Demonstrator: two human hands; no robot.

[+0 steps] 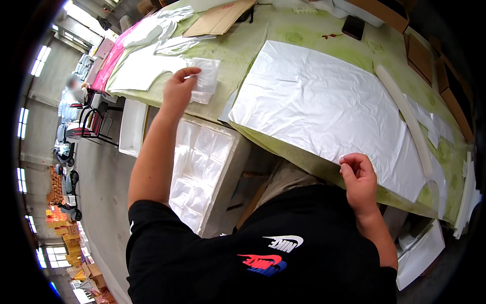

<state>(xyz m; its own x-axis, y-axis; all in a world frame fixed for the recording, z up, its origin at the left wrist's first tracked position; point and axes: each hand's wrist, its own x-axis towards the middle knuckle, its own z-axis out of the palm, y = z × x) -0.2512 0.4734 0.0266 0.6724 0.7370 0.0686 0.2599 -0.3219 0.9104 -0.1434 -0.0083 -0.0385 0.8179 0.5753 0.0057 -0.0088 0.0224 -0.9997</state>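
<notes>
My left hand reaches out over the table's left part, thumb and forefinger pinched at the edge of a small clear plastic bag. The bag looks flat and square, and its lower part lies over the table edge side. My right hand is closed near the front edge of a large white plastic sheet, fingertips pressed together. Whatever those fingertips hold, if anything, is too small to make out. The sheet is spread wrinkled across the table.
Below the table's left edge stands a white crate with stacked clear bags. A pale tube lies across the sheet's right side. A dark phone, brown cardboard and white sheets lie on the green tablecloth.
</notes>
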